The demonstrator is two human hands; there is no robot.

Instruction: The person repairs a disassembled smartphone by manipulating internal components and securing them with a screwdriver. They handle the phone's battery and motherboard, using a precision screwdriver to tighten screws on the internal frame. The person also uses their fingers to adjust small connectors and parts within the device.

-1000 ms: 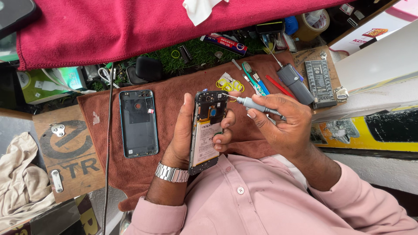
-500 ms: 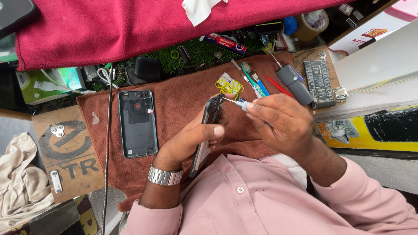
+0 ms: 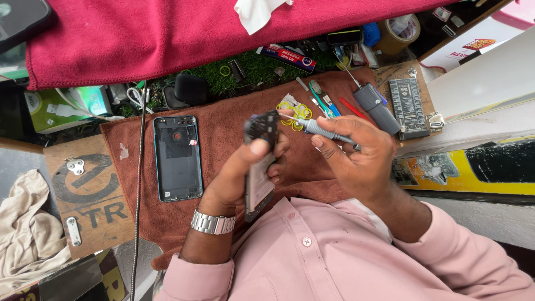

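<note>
Since half a second ago the opened dark smartphone body (image 3: 259, 161) has turned more edge-on and the screwdriver tip has reached its top end. Left hand (image 3: 245, 173) clenched round that phone, thumb across the front, fingers behind, holding it upright and tilted over the brown cloth mat (image 3: 223, 139). Right hand (image 3: 359, 159) grasps the slim grey precision screwdriver (image 3: 315, 127) in fingertips, tip touching the phone's upper edge. Silver metal watch band (image 3: 213, 223) on the left wrist, pink buttoned shirt (image 3: 334, 256) below. Just behind the tool tip, yellow rubber bands (image 3: 294, 111) lie on the mat. Left of the hands, well apart, a teal-rimmed phone back cover (image 3: 177, 159) lies flat, inside up. Right of the hands: grey electric tool (image 3: 376, 107), dark ridged rectangular block (image 3: 408, 107), red and blue pens (image 3: 343, 107). Crimson towel (image 3: 167, 33) hangs along the top, beige rag (image 3: 28, 223) at far left
</note>
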